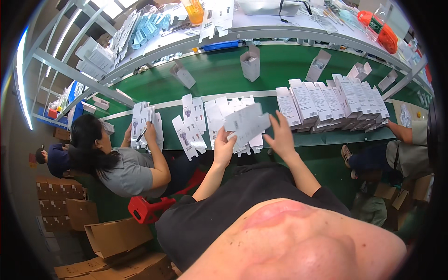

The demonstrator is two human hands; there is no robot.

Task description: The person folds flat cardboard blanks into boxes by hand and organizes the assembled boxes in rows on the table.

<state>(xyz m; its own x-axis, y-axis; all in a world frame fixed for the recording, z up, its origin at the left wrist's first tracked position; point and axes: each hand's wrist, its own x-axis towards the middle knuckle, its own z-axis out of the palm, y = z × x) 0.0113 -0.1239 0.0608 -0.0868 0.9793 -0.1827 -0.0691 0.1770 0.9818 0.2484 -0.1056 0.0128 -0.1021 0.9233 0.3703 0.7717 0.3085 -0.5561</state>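
In front of me my left hand (225, 148) pinches the lower left edge of a flattened white carton (246, 122), raised and slightly tilted. My right hand (282, 135) is beside the carton's right end with its fingers spread; I cannot tell whether the thumb touches it. Beneath the held carton lies a spread of more flat white cartons (214, 112). To their left are printed flat cartons (185, 136) showing product pictures. On the right, several formed white boxes (322, 105) lean in tight rows.
Beyond the bench edge runs a green conveyor belt (212, 65) with open white boxes (250, 65) on it. A cluttered shelf (261, 31) spans above. Left, a co-worker (130, 168) holds a pen over cartons; another person (406, 149) sits right. Cardboard boxes (116, 238) stand behind left.
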